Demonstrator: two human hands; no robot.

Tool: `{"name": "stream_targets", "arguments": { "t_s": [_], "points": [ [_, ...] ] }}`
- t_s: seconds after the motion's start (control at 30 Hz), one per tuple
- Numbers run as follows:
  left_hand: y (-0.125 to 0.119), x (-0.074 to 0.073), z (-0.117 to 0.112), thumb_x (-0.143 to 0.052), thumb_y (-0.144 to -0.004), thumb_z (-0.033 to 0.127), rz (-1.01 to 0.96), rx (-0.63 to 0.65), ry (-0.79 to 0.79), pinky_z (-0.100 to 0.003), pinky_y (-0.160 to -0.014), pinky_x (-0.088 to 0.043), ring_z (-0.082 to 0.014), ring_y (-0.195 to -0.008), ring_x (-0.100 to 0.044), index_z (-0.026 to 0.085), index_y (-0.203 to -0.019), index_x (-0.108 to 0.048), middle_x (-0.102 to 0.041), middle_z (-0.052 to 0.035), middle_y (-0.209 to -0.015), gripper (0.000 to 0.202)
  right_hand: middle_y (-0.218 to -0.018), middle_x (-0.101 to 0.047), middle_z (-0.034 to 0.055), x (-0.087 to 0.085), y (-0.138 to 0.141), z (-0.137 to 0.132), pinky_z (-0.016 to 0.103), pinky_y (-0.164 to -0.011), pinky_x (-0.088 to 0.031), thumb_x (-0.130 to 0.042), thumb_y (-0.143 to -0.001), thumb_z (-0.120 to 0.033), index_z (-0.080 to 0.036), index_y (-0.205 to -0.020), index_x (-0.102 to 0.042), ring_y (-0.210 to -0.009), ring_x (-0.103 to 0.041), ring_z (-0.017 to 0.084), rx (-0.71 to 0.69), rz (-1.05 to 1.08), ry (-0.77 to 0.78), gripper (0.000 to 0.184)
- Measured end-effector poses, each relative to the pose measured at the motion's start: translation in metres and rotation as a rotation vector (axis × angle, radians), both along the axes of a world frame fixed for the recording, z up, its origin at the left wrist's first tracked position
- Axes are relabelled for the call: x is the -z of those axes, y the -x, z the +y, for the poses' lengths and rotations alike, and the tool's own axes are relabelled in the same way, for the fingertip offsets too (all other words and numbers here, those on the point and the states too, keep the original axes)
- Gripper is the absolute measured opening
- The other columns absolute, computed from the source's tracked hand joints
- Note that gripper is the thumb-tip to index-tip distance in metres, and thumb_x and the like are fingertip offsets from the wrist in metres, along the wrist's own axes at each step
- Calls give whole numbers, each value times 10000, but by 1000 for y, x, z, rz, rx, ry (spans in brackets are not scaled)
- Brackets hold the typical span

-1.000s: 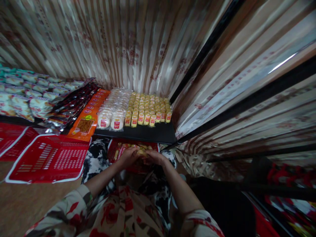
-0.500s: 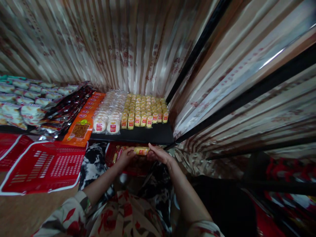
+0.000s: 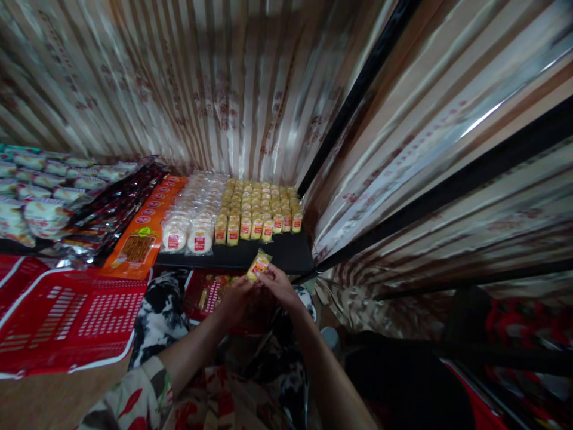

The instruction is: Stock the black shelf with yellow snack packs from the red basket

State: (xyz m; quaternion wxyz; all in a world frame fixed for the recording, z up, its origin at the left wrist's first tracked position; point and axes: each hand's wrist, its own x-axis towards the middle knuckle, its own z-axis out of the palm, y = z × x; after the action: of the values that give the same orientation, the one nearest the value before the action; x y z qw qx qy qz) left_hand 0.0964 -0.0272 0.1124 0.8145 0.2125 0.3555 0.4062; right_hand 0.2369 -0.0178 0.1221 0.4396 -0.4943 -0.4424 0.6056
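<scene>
Pinching a yellow packet at its nearer end, the left hand and the right hand are both holding it between them; its long axis is slanting away and rightward, pointing toward the black shelf just beyond. Similar packets are standing there in rows, with pleated sheeting hanging behind.

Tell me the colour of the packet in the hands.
The packet is yellow with a reddish label; head view shows it.
</scene>
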Motion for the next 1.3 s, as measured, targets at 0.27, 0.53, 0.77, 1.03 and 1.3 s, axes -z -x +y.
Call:
{"name": "stream_targets", "arguments": {
  "t_s": [0.27,0.53,0.77,1.03,1.3],
  "points": [
    [-24,-5,18,-632,-716,250,398,-2,-88,-274,-714,-499,-153,-756,-637,154,-938,-599,-681,-47,-856,245,-820,-642,23,-1,-29,21,271,-698,-481,-588,-750,-388,-176,-949,-553,-739,-605,149,202,-294,-180,292],
    [-67,-21,57,-510,-725,75,456,84,-358,-220,-702,-513,-203,-1124,-514,190,-1157,-560,-523,-88,-1274,450,-851,-647,54,10,-70,62,313,-703,-509,-603,-721,-386,-187,-1000,-466,-730,-626,164,559,-523,-274,370],
    [-88,-9,86,-497,-718,72,666,81,-516,-352,-943,-460,-206,-1146,-501,201,-1224,-528,-445,-72,-1370,524,-811,-648,39,5,-75,86,298,-669,-508,-581,-737,-393,-195,-940,-482,-692,-628,165,551,-695,-318,301],
    [-79,-2,96,-486,-705,65,794,77,-629,-364,-1031,-385,-211,-1205,-469,180,-1214,-542,-483,-79,-1342,525,-814,-638,50,8,-66,101,285,-663,-496,-513,-793,-341,-177,-919,-517,-692,-618,164,502,-824,-343,207],
    [-76,0,97,-456,-706,56,755,37,-709,-347,-1037,-383,-184,-1146,-509,193,-1210,-548,-496,-62,-1330,530,-989,-553,116,22,-56,98,301,-692,-490,-485,-812,-345,-151,-1021,-513,-871,-555,198,597,-906,-388,286]
  ]
}}
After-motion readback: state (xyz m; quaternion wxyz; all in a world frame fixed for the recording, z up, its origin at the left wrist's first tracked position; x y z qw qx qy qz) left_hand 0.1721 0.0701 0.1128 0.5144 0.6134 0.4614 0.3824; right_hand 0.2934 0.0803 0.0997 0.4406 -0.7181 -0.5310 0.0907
